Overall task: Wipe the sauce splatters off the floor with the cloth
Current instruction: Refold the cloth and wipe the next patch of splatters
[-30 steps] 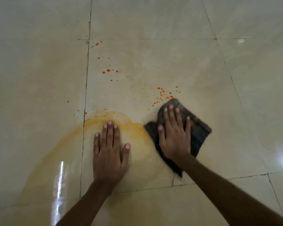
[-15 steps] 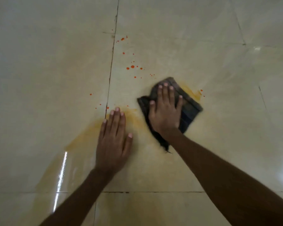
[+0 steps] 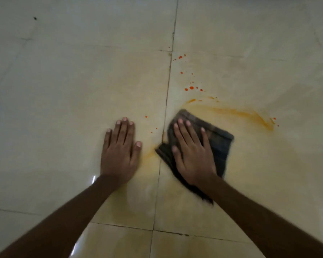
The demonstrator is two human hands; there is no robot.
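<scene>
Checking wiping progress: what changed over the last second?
The right hand pushed the cloth forward over the nearest red drops, smearing them into an orange streak, then drew it left to the grout line. The left hand shifted left across that line. Both hands stay flat; farther drops remain.

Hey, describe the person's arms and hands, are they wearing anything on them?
Nothing worn shows. The left hand and right hand are bare: no gloves, rings or watch. The left forearm and right forearm are uncovered to the picture's edge, no sleeve in view. Fingernails are short.
</scene>
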